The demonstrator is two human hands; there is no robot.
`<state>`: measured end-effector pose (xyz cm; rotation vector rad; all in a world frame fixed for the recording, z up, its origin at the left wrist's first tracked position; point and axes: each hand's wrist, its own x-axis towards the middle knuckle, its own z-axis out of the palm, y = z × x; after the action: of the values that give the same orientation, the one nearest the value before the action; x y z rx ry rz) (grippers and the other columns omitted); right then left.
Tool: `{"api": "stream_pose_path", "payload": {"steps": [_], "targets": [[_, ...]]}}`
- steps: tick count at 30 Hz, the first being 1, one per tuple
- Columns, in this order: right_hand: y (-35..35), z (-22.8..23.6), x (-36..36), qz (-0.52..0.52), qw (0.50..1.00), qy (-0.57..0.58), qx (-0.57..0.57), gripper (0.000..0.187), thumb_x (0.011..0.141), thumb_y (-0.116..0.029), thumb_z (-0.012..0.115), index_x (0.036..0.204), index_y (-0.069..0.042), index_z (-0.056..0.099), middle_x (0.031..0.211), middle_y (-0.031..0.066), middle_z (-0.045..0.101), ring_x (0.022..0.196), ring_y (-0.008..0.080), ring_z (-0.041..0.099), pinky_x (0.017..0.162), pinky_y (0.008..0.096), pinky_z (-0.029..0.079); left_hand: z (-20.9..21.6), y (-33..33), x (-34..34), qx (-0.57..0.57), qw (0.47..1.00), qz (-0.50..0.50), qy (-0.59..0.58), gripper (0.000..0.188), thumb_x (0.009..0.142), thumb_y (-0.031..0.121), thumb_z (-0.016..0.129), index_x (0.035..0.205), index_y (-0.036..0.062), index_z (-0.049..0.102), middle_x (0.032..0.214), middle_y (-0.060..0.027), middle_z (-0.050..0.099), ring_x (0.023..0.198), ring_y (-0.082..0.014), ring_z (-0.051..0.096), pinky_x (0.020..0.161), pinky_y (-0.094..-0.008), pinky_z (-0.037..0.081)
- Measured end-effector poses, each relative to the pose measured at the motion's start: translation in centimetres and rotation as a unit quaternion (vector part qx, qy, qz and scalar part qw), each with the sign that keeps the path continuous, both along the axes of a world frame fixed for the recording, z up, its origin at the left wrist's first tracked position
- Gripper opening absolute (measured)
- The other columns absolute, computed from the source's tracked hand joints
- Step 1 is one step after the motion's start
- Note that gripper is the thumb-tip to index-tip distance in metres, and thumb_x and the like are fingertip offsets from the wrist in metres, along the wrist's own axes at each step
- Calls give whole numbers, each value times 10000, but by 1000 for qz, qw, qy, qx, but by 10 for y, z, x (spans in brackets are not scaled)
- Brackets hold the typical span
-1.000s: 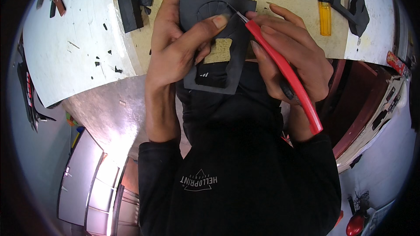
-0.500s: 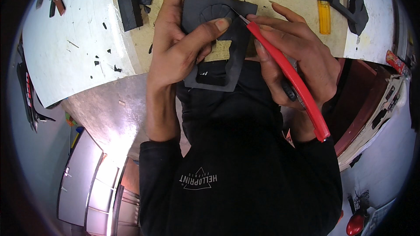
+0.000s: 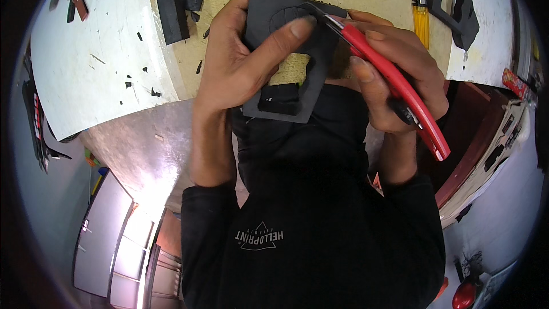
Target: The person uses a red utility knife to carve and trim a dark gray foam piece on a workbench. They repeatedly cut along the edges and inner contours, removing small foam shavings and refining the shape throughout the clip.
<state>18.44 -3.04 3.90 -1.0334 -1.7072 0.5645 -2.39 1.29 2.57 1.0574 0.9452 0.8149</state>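
My left hand grips a dark grey foam piece by its left side, thumb pressed on the face and fingers behind it. The piece has a rectangular cut-out with a wavy edge in its lower part and a round, segmented pattern of lines near the top. My right hand is closed on a red-handled utility knife, its blade pointing up and left. The blade tip lies at the upper right of the round pattern, close to my left thumb. Some right fingers reach behind the knife to the foam's right edge.
Black foam blocks and small scraps lie on the table at the left. A yellow lighter and another cut foam piece lie at the right. Pliers-like tools rest at the far left.
The knife has shifted to the right, its handle end rising, with more blade showing. The foam piece has moved slightly right, and the right fingers now reach behind its edge.
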Motion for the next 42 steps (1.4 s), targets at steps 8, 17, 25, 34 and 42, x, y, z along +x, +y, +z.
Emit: {"api": "stream_pose_path", "payload": {"steps": [8, 17, 25, 34, 42], "targets": [[7, -1, 9, 38, 999, 1, -21, 315, 781, 46, 779, 1088, 21, 713, 1004, 193, 743, 982, 307, 737, 845, 387, 605, 0, 1, 0, 31, 999, -1, 31, 244, 922, 56, 712, 1132, -28, 620, 932, -42, 697, 826, -73, 645, 734, -216, 508], [18, -3, 18, 113, 993, -27, 1, 321, 786, 7, 792, 1088, 37, 684, 987, 257, 735, 970, 375, 740, 862, 436, 606, 4, 1, -3, -51, 998, -14, -13, 440, 927, 19, 679, 1328, 29, 498, 790, 31, 610, 499, 6, 424, 441, -178, 273], [18, -5, 8, 88, 995, -35, 22, 262, 802, 2, 787, 1051, 42, 718, 957, 217, 746, 948, 357, 747, 894, 508, 600, 4, -2, 2, -29, 998, 28, 50, 530, 878, 59, 685, 1376, -9, 516, 724, 27, 578, 445, -28, 398, 409, -191, 276], [18, 4, 5, 84, 994, -64, 28, 252, 786, 23, 789, 1027, 38, 718, 927, 207, 748, 914, 329, 753, 876, 509, 608, 2, -5, 3, -8, 998, 45, 51, 555, 852, 46, 688, 1375, -11, 511, 719, 26, 581, 442, -30, 404, 406, -194, 276], [14, 1, 8, 88, 994, -51, 26, 266, 794, 61, 762, 1051, 39, 698, 919, 229, 738, 926, 343, 749, 907, 555, 587, -1, -5, -1, -12, 999, 28, 39, 576, 829, 26, 690, 1375, -7, 508, 683, 28, 565, 425, -38, 399, 402, -201, 275]]}}
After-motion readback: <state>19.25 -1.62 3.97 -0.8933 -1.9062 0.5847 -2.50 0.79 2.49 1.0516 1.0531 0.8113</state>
